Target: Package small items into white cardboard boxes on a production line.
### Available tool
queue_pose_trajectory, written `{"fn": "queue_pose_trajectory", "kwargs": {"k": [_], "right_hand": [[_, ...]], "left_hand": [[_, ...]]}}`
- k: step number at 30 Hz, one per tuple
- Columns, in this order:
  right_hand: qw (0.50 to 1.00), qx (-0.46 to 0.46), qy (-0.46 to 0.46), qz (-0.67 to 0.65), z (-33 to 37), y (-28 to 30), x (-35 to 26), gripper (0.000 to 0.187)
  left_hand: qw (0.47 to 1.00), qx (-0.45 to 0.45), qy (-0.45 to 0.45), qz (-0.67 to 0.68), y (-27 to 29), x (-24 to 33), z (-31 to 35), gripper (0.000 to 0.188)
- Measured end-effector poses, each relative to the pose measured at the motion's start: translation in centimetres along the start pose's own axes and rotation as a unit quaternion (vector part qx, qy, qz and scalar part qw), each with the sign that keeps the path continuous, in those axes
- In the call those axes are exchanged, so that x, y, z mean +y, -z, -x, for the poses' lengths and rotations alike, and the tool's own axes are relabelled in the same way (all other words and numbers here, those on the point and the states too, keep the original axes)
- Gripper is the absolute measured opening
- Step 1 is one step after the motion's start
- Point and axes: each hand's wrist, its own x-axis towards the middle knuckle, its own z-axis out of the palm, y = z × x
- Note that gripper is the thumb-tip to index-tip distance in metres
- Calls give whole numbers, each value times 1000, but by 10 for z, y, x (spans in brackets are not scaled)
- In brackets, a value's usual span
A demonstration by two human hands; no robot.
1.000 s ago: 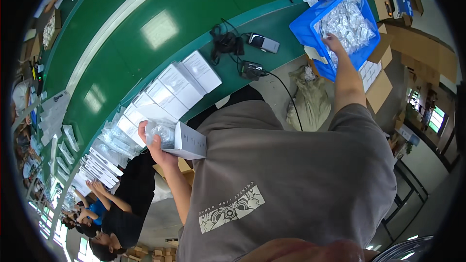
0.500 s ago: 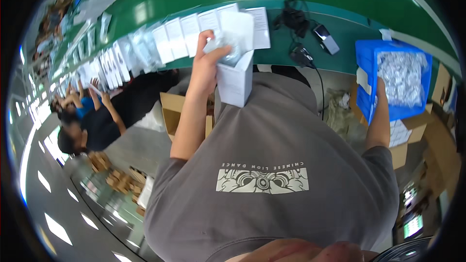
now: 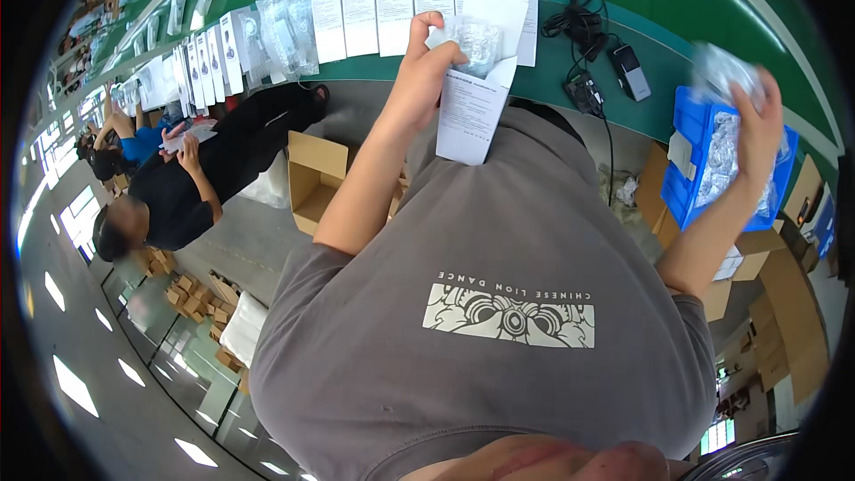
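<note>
My left hand (image 3: 417, 85) is closed round the upper part of a white cardboard box (image 3: 472, 118), its thumb at the box's mouth. The box stands upright in front of my shirt with its lid flap raised, and a clear plastic bag (image 3: 479, 46) shows in the opening. On the right, my right hand (image 3: 760, 125) pinches another clear plastic bag (image 3: 723, 74), blurred by motion, above a blue plastic bin (image 3: 681, 174). Many similar clear bags (image 3: 720, 165) lie inside that bin. What the bags contain is too unclear to name.
White printed boxes (image 3: 359, 18) stand in a row along the green table (image 3: 641, 0), with clear-bagged items (image 3: 289, 31) farther left. Black cables (image 3: 579, 22) and a small black-and-grey device (image 3: 629, 71) lie right of centre. Another person (image 3: 183, 191) works at left, near an open carton (image 3: 316, 174).
My right hand has risen out of the blue bin with a clear bag in its fingers. My left hand and the white box appear slightly farther right and higher in view.
</note>
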Motion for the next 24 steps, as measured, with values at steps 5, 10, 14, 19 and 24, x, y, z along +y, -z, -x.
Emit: {"fn": "queue_pose_trajectory", "kwargs": {"k": [5,10,14,19,24], "right_hand": [[912,-377,162,26,51,-202,-90,19],[823,-495,212,179,58,-238,-92,19],[748,-554,274,242,44,-243,-111,18],[669,-619,242,332,54,-255,-117,16],[782,-609,121,47,44,-226,-107,18]], "left_hand": [[999,8,-16,41,-5,-8,10,36],[991,28,-6,130,5,-14,21,29],[997,44,-43,54,-5,-19,26,28],[992,57,-100,-49,-7,-33,24,29],[995,82,-46,22,-12,-27,27,31]]}}
